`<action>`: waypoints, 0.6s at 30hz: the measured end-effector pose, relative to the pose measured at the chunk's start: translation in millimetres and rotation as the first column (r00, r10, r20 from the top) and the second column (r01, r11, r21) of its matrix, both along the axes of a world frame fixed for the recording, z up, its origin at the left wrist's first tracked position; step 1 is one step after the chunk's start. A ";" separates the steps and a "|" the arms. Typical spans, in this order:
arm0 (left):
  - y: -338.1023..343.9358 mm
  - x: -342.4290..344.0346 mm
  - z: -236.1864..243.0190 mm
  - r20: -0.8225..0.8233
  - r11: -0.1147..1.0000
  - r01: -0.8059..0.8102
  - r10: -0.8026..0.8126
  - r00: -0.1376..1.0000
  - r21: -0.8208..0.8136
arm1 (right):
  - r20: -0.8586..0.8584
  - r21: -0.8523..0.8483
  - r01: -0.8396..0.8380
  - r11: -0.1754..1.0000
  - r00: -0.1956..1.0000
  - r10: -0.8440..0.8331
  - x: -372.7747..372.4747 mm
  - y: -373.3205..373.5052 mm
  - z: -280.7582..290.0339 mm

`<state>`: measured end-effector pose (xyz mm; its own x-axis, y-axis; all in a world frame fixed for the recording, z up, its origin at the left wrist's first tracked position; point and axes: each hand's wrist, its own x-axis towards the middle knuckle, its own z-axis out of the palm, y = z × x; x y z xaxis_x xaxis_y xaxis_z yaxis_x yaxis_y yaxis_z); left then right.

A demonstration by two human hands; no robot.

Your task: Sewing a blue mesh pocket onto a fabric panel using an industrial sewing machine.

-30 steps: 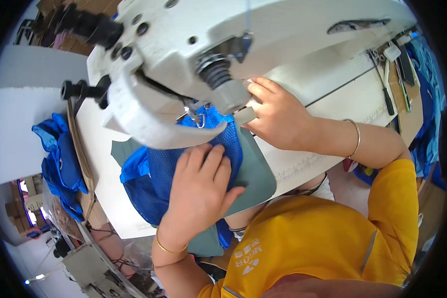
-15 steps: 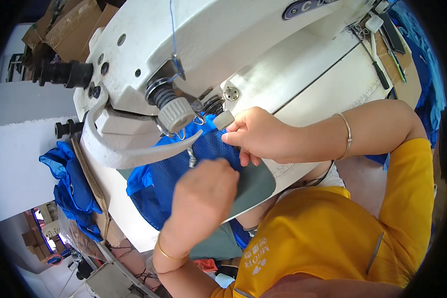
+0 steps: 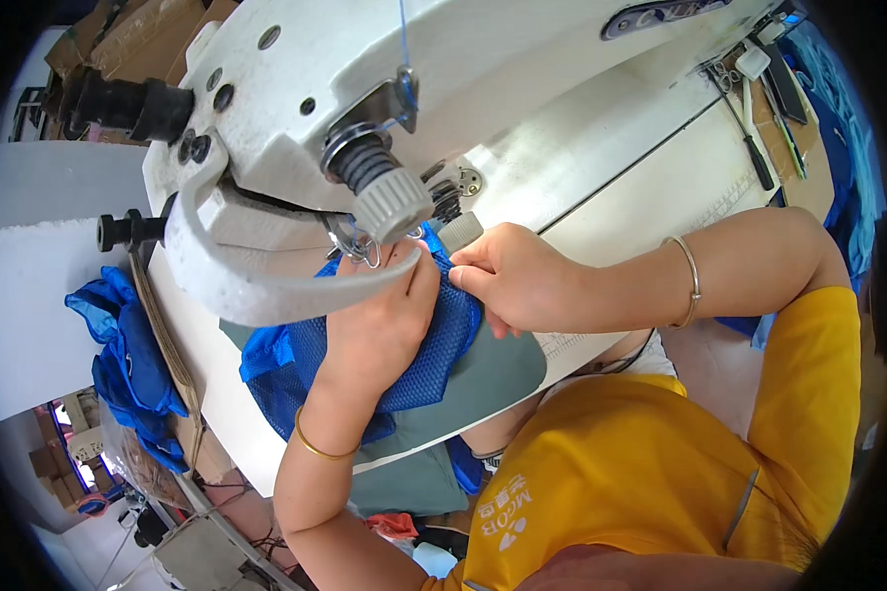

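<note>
Blue mesh fabric (image 3: 433, 369) with a smoother bright blue edge lies bunched under the head of a white sewing machine (image 3: 522, 59). My left hand (image 3: 379, 320) is on the fabric close to the needle area, fingers closed on it. The curved white lever (image 3: 266, 295) and the grey tension knob (image 3: 394, 205) partly hide those fingers. Right of the needle area, my right hand (image 3: 517, 276) pinches the fabric's edge between thumb and forefinger, beside a smaller grey knob (image 3: 460, 231). Blue thread (image 3: 404, 39) runs down to the tension spring.
A grey-green plate (image 3: 502, 379) lies beneath the fabric on the white table. More blue fabric (image 3: 133, 355) hangs at the left edge. Scissors (image 3: 724, 74) and a black-handled tool (image 3: 755, 163) lie far right, near blue cloth. Cardboard boxes (image 3: 153, 44) stand far left.
My left hand has moved forward and slightly left, up to the needle area. The fabric has folded up between my hands, and a silvery cord end is now out of sight. My right hand still pinches.
</note>
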<state>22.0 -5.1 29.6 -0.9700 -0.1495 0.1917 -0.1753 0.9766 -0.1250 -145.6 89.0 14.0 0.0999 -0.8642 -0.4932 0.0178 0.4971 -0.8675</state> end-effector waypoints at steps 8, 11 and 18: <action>15.0 0.1 2.9 -0.052 0.964 -0.133 0.149 0.987 0.231 | -0.035 0.020 -0.001 1.000 0.999 0.002 -1.5 0.0 5.6; 20.1 0.1 2.3 -0.047 0.973 -0.110 0.122 0.991 0.205 | -0.036 0.005 0.018 1.000 0.999 -0.017 -1.8 2.1 6.0; 30.7 3.8 -8.7 -0.115 0.944 -0.203 0.239 0.964 0.260 | -0.071 -0.081 0.046 0.996 0.996 -0.052 1.4 2.9 2.6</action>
<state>25.8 25.6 20.9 -0.8720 -0.4166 0.2569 -0.3886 0.9084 0.1542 -144.2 91.9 16.6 0.0226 -0.9039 -0.4272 -0.0241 0.4266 -0.9041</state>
